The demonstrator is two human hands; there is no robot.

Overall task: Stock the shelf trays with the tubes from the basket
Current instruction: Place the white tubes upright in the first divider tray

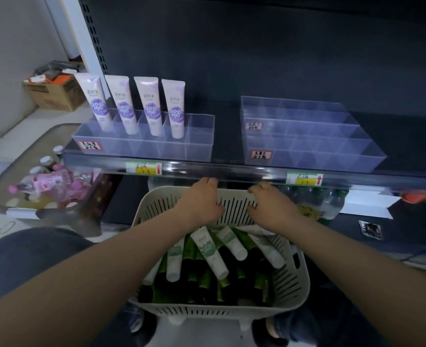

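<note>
forearms over the basket, left hand and right hand curled at its far rim, grip unclear; light, squashy, slick tubes, best pinched mid-body.

Your trays were clear, glossy plastic behind a shiny shelf edge. Lower centre, your basket was matt cream plastic, its tubes smooth plastic. Upper left sat a dull cardboard box.
</note>
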